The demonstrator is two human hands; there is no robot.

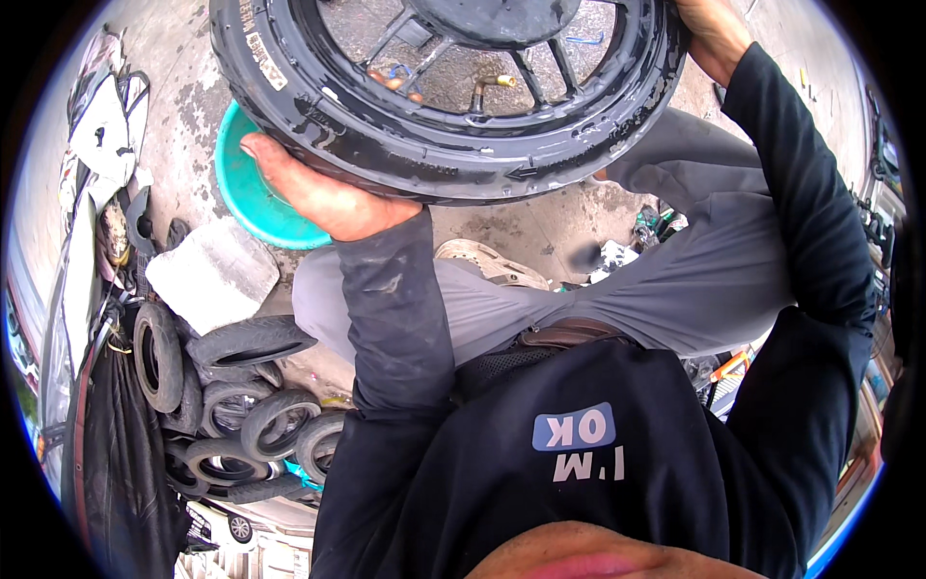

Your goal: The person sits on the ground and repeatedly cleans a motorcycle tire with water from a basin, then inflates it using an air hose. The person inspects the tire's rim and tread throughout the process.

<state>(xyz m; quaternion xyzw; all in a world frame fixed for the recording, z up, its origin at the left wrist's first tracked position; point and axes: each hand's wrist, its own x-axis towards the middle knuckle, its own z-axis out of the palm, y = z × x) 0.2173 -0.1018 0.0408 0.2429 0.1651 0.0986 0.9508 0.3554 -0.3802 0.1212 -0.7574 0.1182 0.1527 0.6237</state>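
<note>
A black spoked wheel (526,60) with a wet-looking tyre (415,159) is held up in front of me, and the frame's top edge cuts it off. A valve stem with a yellowish cap (504,81) sticks out from the inner rim. My left hand (333,193) supports the tyre's near left side from below, its thumb along the sidewall. Fingertips show through the spokes, behind the rim. Around the tyre's right side is my right hand (716,39), its fingers partly hidden.
A green basin (231,179) stands on the floor under the wheel's left side, beside a pale flat slab (214,270). Several loose tyres (253,340) are heaped at the left, near a black cover (130,454). My tan clog (494,262) and small litter (617,256) lie below the wheel.
</note>
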